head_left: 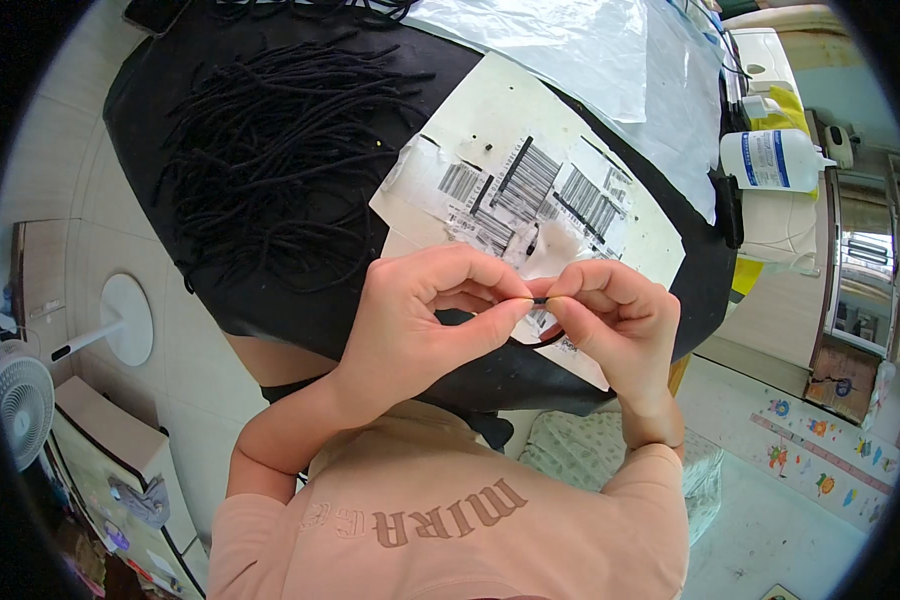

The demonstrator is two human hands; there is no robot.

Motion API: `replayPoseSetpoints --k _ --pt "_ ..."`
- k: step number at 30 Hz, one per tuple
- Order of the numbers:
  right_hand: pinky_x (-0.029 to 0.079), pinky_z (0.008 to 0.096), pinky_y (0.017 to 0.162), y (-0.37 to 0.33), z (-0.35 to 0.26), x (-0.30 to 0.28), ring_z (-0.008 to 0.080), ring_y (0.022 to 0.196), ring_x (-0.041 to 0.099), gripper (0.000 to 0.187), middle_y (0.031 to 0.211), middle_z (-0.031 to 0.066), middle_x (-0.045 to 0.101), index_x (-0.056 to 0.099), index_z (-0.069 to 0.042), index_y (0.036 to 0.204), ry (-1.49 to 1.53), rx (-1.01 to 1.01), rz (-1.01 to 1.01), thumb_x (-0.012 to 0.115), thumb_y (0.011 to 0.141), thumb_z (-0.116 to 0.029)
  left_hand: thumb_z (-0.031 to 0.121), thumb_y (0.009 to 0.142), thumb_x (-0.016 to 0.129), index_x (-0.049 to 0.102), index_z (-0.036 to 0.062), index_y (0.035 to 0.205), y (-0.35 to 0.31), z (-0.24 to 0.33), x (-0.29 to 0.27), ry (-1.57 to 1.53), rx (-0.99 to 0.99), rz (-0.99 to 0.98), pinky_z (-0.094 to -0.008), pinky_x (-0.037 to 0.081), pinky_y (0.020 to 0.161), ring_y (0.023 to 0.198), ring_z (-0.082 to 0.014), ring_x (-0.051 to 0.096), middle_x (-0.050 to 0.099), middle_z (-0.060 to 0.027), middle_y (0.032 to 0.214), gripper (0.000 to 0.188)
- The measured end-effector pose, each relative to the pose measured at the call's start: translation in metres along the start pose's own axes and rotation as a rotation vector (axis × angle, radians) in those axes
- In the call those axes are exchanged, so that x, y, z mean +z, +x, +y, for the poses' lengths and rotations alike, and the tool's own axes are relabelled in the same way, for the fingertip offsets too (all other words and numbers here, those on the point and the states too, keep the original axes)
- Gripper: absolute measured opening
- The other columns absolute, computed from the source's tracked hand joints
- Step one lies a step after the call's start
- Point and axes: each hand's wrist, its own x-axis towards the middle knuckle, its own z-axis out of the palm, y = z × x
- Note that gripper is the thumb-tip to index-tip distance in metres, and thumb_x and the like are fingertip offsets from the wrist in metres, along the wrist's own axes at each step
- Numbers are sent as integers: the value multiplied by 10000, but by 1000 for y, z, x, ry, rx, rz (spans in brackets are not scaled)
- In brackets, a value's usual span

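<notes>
Thumb and forefinger of my left hand point(420, 305) pinch one end of a short black cord point(538, 342). My right hand point(620, 320) pinches the other end, and the tips of both hands nearly meet. Below the fingertips the cord hangs in a small loop. Both hands are over the near edge of a pale sheet of card point(660, 240) with barcode labels on it. A small crumpled white piece point(553, 250) lies on the card just beyond my fingers. To the left, a large pile of black cords point(270, 150) spreads over the black table cover point(135, 100).
Clear plastic bags point(570, 50) cover the far side of the table. A white squeeze bottle point(775, 160) with a blue label stands at the right. More black cords lie at the far edge, near a dark phone-like object point(157, 14). A white fan point(22, 405) is at the left.
</notes>
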Motion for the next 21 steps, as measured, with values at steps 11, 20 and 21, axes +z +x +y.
replayPoseSetpoints --k 11,20,21 --pt "601 259 723 -2 0 4 123 890 675 131 1023 140 708 615 81 1063 88 67 21 594 946 26 -70 840 683 669 -57 947 0 1 -1 29 -4 -11 -229 562 773 841 -118 688 696 -99 910 109" --pt "603 263 705 3 0 2 152 911 694 136 994 127 709 628 73 1048 93 142 6 625 936 -3 21 807 719 672 -29 879 3 2 4 111 -6 45 -237 567 696 739 -102 692 706 -73 792 100" --pt "601 262 707 3 0 1 153 916 694 135 1003 127 707 625 71 1049 93 141 -4 625 936 -4 25 808 719 670 -29 879 3 2 4 114 -8 46 -235 565 695 739 -101 691 705 -72 792 102"
